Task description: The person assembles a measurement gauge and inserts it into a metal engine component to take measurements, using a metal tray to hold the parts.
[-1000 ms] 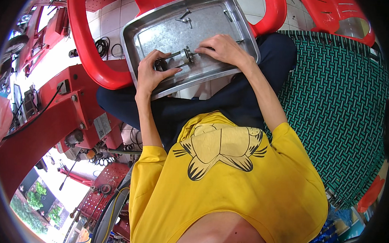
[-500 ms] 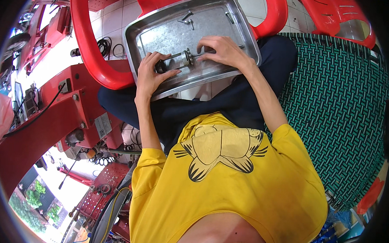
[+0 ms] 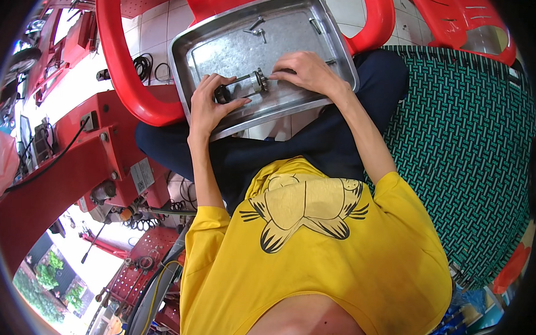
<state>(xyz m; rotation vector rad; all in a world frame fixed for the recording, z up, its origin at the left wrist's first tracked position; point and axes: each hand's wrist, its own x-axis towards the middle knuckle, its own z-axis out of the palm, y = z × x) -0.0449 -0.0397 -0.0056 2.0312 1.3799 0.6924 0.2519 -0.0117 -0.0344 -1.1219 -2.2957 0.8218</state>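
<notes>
A shallow metal tray [image 3: 202, 119] rests across my lap. Over its near half my left hand [image 3: 206, 100] grips the dark left end of a metal part [image 3: 245, 84], thumb on the near side and fingers on the far side. The part has two rod-like pieces and lies roughly sideways. A toothed wheel [image 3: 261, 80] forms its right end. My right hand [image 3: 306, 73] is closed with its fingertips at that wheel; whatever is between them is too small to make out. Several bolts [image 3: 258, 31] lie farther back in the tray, and another bolt [image 3: 316, 25] lies near its far right corner.
A red plastic chair [image 3: 121, 62] stands beyond the tray, its arms on both sides. On my left is a red machine frame [image 3: 74, 143] with cables. At right sits a green and black woven seat [image 3: 457, 150]. A black cable coil [image 3: 143, 65] lies on the tiled floor.
My right thumb and fingers have drawn together at the toothed wheel; they were spread around its right side before. My left hand keeps its grip, and the part has hardly shifted.
</notes>
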